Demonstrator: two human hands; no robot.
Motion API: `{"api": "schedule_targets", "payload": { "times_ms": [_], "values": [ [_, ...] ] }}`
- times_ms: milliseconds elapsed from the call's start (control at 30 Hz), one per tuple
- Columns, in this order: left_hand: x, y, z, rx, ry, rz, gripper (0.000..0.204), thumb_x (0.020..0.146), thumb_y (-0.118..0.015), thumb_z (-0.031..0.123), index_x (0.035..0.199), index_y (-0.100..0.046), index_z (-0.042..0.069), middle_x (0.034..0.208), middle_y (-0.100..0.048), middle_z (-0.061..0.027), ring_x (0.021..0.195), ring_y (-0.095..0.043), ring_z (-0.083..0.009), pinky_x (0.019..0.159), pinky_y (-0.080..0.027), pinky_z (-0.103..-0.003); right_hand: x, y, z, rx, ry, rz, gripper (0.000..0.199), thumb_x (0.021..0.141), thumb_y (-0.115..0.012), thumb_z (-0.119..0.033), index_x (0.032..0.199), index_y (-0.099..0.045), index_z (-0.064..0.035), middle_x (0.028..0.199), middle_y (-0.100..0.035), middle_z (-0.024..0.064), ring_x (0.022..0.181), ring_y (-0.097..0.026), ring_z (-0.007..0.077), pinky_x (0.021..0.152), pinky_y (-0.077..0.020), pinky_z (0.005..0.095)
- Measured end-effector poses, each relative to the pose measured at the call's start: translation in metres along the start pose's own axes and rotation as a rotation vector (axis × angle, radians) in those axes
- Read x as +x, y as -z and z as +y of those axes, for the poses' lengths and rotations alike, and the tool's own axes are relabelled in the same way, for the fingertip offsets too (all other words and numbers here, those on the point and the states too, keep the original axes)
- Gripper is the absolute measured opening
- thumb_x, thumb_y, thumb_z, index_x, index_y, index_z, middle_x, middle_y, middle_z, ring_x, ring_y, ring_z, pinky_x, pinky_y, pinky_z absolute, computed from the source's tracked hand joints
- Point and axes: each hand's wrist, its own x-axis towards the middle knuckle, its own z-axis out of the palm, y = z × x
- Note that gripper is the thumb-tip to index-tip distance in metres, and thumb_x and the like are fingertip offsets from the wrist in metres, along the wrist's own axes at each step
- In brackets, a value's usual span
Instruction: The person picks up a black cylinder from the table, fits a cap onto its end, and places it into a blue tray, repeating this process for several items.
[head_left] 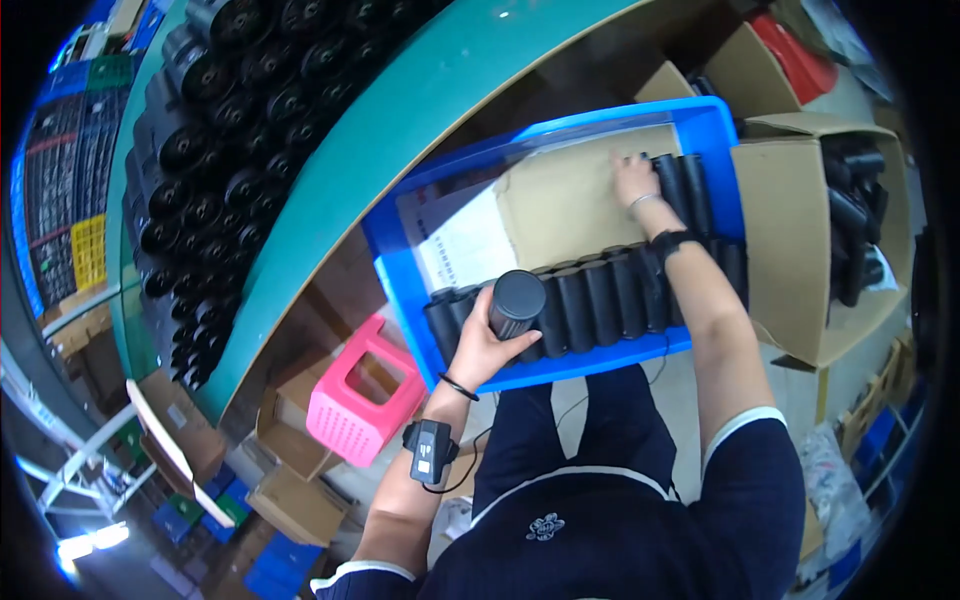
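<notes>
My left hand (pixel 483 347) grips one black cylinder (pixel 515 303) upright at the near left corner of a blue crate (pixel 395 270). A row of matching black cylinders (pixel 600 295) lies along the crate's near wall. My right hand (pixel 634 181) reaches to the far right of the crate, fingers resting on a black cylinder (pixel 672 180) among those standing there. A sheet of brown cardboard (pixel 560 200) and a white printed paper (pixel 465 245) line the crate's floor.
A green-edged table (pixel 400 130) on the left carries a large stack of black cylinders (pixel 230 140). An open cardboard box (pixel 790 240) with more black parts sits to the right. A pink plastic stool (pixel 365 395) and cardboard boxes (pixel 295 500) stand on the floor.
</notes>
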Motion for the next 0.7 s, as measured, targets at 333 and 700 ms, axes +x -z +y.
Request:
{"api": "schedule_targets", "payload": {
  "times_ms": [333, 700],
  "values": [
    [-0.044, 0.021, 0.003, -0.413, 0.221, 0.068, 0.056, 0.075, -0.076, 0.003, 0.123, -0.048, 0.006, 0.111, -0.059, -0.0036, 0.104, -0.056, -0.0140, 0.092, -0.045, -0.030, -0.009, 0.008, 0.016, 0.124, 0.044, 0.056, 0.063, 0.070, -0.073, -0.011, 0.127, -0.046, -0.0117, 0.121, -0.049, 0.0221, 0.106, -0.056, 0.0405, 0.088, -0.0490, 0.0474],
    [-0.153, 0.089, 0.021, -0.471, 0.012, 0.190, 0.061, 0.074, -0.078, 0.008, 0.127, -0.048, 0.005, 0.118, -0.057, -0.0047, 0.108, -0.054, -0.0150, 0.095, -0.044, -0.032, -0.244, 0.112, -0.102, 2.368, -0.207, -0.528, 0.040, 0.088, -0.056, -0.022, 0.122, -0.051, -0.0031, 0.122, -0.055, 0.0168, 0.109, -0.056, 0.0313, 0.090, -0.0494, 0.0484]
  ]
}}
